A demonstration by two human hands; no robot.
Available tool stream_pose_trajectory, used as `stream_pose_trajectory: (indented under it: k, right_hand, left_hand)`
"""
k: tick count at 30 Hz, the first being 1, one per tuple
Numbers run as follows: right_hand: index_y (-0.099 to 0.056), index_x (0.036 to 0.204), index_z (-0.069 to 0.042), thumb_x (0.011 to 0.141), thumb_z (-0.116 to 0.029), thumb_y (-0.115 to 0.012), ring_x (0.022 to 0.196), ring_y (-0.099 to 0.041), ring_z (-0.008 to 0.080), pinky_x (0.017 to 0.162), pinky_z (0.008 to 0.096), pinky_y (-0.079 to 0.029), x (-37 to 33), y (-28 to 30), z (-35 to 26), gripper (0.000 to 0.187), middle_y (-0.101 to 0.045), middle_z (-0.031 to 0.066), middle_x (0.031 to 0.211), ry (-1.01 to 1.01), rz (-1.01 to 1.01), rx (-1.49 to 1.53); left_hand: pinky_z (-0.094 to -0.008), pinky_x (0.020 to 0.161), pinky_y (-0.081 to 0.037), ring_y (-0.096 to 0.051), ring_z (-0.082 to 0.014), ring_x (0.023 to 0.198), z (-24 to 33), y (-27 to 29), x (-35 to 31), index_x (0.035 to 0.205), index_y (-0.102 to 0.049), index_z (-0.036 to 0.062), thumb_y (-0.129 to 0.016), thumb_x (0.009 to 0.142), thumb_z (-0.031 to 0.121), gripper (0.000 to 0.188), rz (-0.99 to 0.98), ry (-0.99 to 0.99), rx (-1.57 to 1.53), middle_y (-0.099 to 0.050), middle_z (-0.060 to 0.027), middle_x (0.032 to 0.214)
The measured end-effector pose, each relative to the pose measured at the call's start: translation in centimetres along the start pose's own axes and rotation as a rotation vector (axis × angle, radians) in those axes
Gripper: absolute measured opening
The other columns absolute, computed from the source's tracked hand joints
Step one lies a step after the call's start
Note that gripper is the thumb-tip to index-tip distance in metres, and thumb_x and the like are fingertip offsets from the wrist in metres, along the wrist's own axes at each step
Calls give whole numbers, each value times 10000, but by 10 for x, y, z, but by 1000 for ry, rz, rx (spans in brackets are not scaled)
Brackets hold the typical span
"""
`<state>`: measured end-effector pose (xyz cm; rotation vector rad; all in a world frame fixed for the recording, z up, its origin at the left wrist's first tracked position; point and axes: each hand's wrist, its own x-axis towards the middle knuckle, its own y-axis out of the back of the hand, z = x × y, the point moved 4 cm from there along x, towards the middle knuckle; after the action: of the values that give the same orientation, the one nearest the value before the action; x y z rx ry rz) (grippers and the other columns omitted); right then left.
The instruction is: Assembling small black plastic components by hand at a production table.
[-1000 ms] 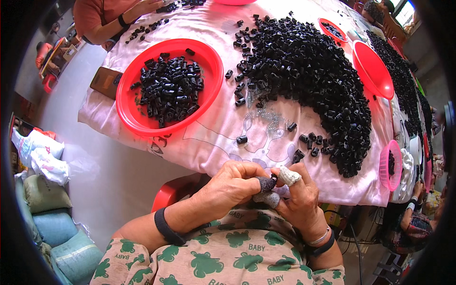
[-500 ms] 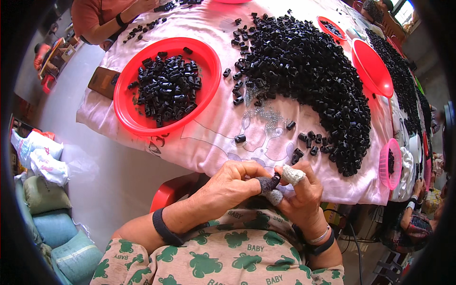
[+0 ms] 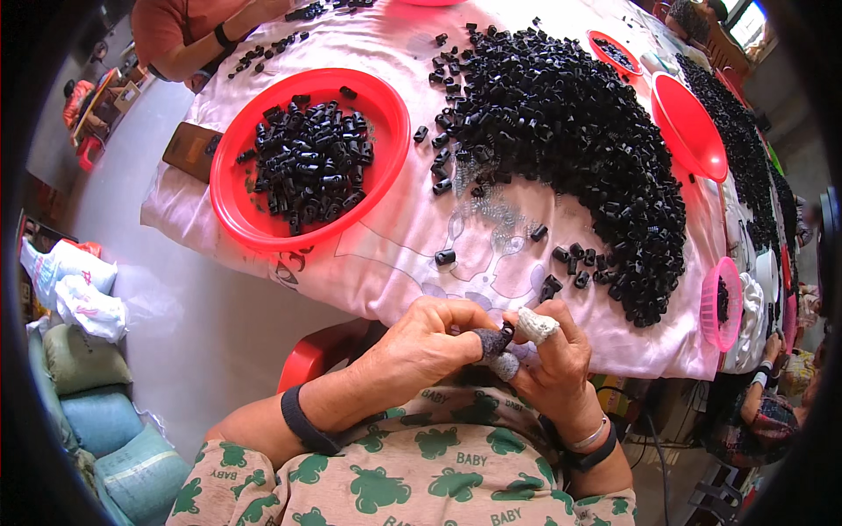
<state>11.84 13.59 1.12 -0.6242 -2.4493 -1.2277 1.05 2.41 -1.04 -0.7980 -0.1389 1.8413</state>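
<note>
In front of my chest, above the table's near edge, my two hands meet around a small black plastic cord lock [image 3: 507, 332]. My left hand [image 3: 425, 340] pinches it between thumb and forefinger, a dark grey cover on the thumb. From the other side, my right hand [image 3: 561, 358] closes on the same cord lock; its forefinger wears a white knitted cover and its thumb a light grey one. Fingers hide most of the piece. Just beyond lie several loose cord locks [image 3: 574, 259] and a scatter of small metal springs [image 3: 498, 215].
A big heap of black cord locks [image 3: 561, 123] covers the pink-white cloth [image 3: 377, 272]. Left of it stands a red basin [image 3: 230, 206] holding more, beside a brown phone [image 3: 189, 151]. Another red basin [image 3: 688, 131] and a pink basket [image 3: 709, 307] are rightward. A co-worker's arm [image 3: 197, 53] reaches in at far left.
My right forefinger has shifted slightly left and down against the cord lock, which sits at a slightly different angle. Both hands otherwise keep their place.
</note>
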Motion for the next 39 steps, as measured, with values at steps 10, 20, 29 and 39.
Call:
stream_pose_trajectory:
  k: [10,20,29,39]
  right_hand:
    - [-619,990,17,619,-114,-816,630,-571,239,514,337,-472,0,0,-3,440,-552,109,785,9,-1,-22]
    - [-608,971,17,633,-85,-790,645,-571,263,527,350,-472,1,-2,-1,397,-537,117,786,16,-16,-22]
    - [-596,1021,27,661,-7,-747,691,-585,309,578,386,-491,2,2,0,392,-545,142,842,-30,-50,39]
    - [-638,1027,-1,823,-35,-701,795,-608,132,686,251,-499,-2,-6,19,216,-578,61,896,-453,13,592]
  left_hand:
    - [-181,472,-262,-364,6,543,-2,0,1,993,-664,26,-570,850,56,173,6,16,-24,-510,71,671]
    - [-184,482,-279,-379,4,559,1,-1,2,953,-657,32,-573,866,82,131,-5,-6,22,-506,72,671]
    - [-162,562,-377,-478,-3,661,-1,2,3,974,-633,37,-598,927,148,126,-4,-55,113,-574,49,800]
    - [-174,449,-372,-479,-34,515,3,7,11,1013,-627,2,-611,931,161,180,45,-76,67,-607,-11,770]
